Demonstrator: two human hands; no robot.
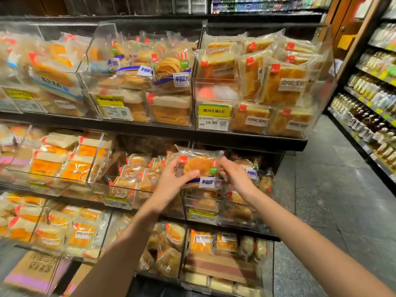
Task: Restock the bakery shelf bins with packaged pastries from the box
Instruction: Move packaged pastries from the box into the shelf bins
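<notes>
- The packet of pastry (196,166) is held up in front of the middle shelf, just above the clear bin (137,189) of similar round pastries and the bin to its right.
- Its long axis runs left to right, about level, with the printed face turned toward the person and the blue-and-white label at its lower right corner.
- The left hand (173,181) grips the packet's left end, the thumb laid across the front and the fingers behind the wrapper.
- The right hand (233,172) pinches the right end, fingers curled onto the wrapper's edge.
- The packet lies straight ahead of both hands, spanning the gap between them; neither hand looks clearly nearer to the bins, so the placing will probably be a two-handed lowering forward and down.
- Which of the two bins below is the target cannot be told; the packet hangs over the divider between them.
- Both bins on this shelf already hold many packets, so the new one will likely rest on top of the pile.
- A cardboard box (32,273) sits on the floor at lower left, well apart from the hands.
- Above, the top shelf bins carry yellow price tags (214,111).
</notes>
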